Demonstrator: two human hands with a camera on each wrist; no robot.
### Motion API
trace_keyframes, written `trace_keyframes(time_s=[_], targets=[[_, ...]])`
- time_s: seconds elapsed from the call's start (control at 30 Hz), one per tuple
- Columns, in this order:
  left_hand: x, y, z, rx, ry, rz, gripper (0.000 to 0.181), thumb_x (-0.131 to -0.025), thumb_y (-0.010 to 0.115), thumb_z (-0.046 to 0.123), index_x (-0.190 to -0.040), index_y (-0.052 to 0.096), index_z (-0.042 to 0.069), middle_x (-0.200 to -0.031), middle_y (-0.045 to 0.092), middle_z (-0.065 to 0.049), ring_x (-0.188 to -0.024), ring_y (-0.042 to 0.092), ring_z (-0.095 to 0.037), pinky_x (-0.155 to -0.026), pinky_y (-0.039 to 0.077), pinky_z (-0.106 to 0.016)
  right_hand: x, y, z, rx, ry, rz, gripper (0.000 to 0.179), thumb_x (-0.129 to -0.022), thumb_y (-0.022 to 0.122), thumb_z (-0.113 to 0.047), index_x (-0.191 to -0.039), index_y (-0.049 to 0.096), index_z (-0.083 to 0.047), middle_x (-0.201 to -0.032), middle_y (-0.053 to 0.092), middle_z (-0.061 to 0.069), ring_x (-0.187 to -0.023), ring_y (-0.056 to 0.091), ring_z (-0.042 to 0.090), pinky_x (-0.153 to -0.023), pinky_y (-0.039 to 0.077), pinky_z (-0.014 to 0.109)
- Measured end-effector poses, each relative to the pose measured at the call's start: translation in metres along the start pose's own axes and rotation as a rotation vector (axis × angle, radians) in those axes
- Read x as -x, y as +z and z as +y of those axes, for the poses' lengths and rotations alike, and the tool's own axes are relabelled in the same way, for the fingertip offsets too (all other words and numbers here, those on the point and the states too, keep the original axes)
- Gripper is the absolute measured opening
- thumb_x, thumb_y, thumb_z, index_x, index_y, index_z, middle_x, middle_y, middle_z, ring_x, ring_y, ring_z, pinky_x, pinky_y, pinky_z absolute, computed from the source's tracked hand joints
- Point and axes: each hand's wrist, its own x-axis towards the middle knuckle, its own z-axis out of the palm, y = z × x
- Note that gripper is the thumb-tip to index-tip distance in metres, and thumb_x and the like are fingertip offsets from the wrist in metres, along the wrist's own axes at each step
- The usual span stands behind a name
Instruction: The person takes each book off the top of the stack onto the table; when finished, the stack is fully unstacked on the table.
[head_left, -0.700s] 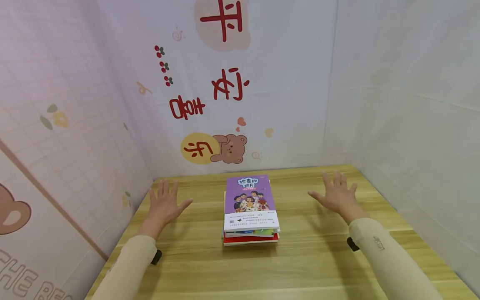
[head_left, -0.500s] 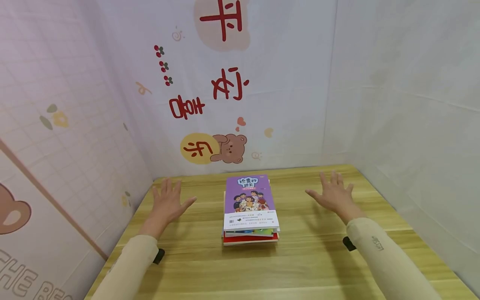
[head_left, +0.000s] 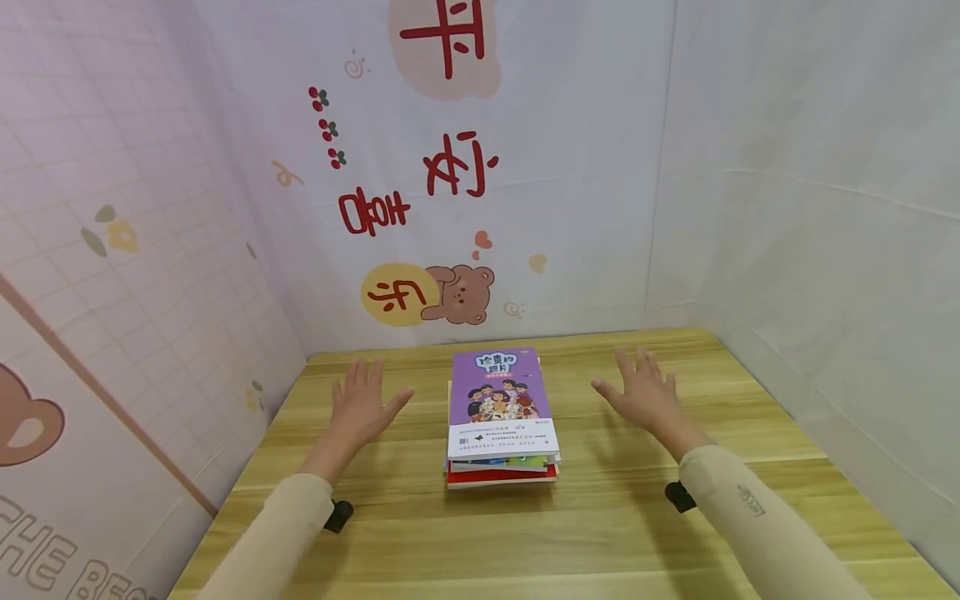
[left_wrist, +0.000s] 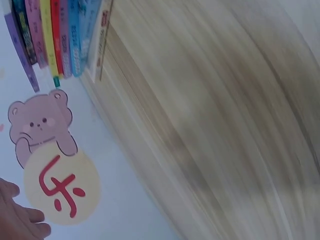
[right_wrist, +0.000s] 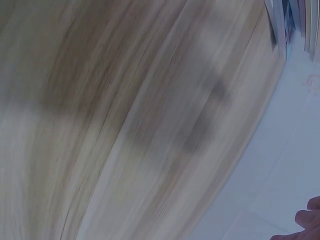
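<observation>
A stack of several books [head_left: 501,478] lies in the middle of the table, with a purple-covered book [head_left: 498,392] on top. Its cover shows a group of cartoon children above a white band. To the left of the stack, my left hand [head_left: 362,408] is held with fingers spread, apart from the books. My right hand [head_left: 645,396] is likewise spread on the other side. Neither one holds anything. In the left wrist view the colourful book spines [left_wrist: 60,40] show at the top left, and fingertips [left_wrist: 36,215] appear at the lower left edge.
The wood-grain table [head_left: 510,542] is bounded by a white back cloth [head_left: 577,167] printed with red characters and a bear. More cloth hangs along the left side [head_left: 150,292] and the right side [head_left: 825,250]. A small black device [head_left: 339,516] sits under the left cuff.
Both hands have moved inward, nearer the stack of books from either side. Their fingers stay spread. The books have not moved.
</observation>
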Motion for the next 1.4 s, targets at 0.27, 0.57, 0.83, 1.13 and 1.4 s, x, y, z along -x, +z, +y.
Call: trace_keyframes(time_s=[0.27, 0.57, 0.83, 1.13, 1.4], targets=[[0.002, 0.004, 0.012, 0.292, -0.07, -0.107, 0.098, -0.095, 0.042, 0.07, -0.158, 0.012, 0.0, -0.159, 0.014, -0.03, -0.146, 0.009, -0.047, -0.113, 0.01, -0.066, 0.004, 0.01, -0.02, -0.104, -0.03, 0.006, 0.088, -0.099, 0.041, -0.063, -0.157, 0.016, -0.001, -0.156, 0.007, 0.038, -0.143, 0.007, 0.056, -0.104, 0.008, 0.078], [0.011, 0.01, 0.028, 0.68, -0.192, -0.19, 0.093, -0.095, 0.047, 0.066, -0.157, 0.021, 0.002, -0.155, 0.028, -0.027, -0.142, 0.028, -0.045, -0.111, 0.029, -0.061, 0.012, 0.025, -0.041, -0.204, -0.059, -0.01, 0.087, -0.1, 0.039, -0.062, -0.157, 0.02, 0.0, -0.156, 0.014, 0.036, -0.141, 0.017, 0.056, -0.108, 0.016, 0.073], [0.021, 0.024, 0.045, 0.779, -0.227, -0.168, 0.08, -0.097, 0.055, 0.055, -0.153, 0.033, 0.002, -0.145, 0.045, -0.026, -0.132, 0.044, -0.042, -0.106, 0.039, -0.055, 0.024, 0.032, -0.052, -0.286, -0.07, -0.045, 0.08, -0.102, 0.044, -0.054, -0.156, 0.021, 0.0, -0.157, 0.013, 0.035, -0.142, 0.016, 0.054, -0.11, 0.018, 0.069], [0.031, 0.037, 0.06, 0.843, -0.235, -0.159, 0.075, -0.097, 0.06, 0.048, -0.148, 0.039, -0.002, -0.135, 0.053, -0.023, -0.122, 0.052, -0.036, -0.094, 0.051, -0.047, 0.032, 0.039, -0.056, -0.325, -0.053, -0.077, 0.078, -0.102, 0.046, -0.051, -0.158, 0.02, -0.003, -0.158, 0.014, 0.032, -0.143, 0.016, 0.052, -0.111, 0.019, 0.068], [0.042, 0.047, 0.068, 0.833, -0.238, -0.177, 0.068, -0.098, 0.061, 0.041, -0.147, 0.042, -0.002, -0.133, 0.055, -0.02, -0.119, 0.054, -0.033, -0.094, 0.051, -0.046, 0.04, 0.043, -0.065, -0.356, -0.056, -0.105, 0.081, -0.1, 0.047, -0.056, -0.157, 0.023, -0.004, -0.159, 0.014, 0.031, -0.143, 0.018, 0.051, -0.111, 0.019, 0.068]])
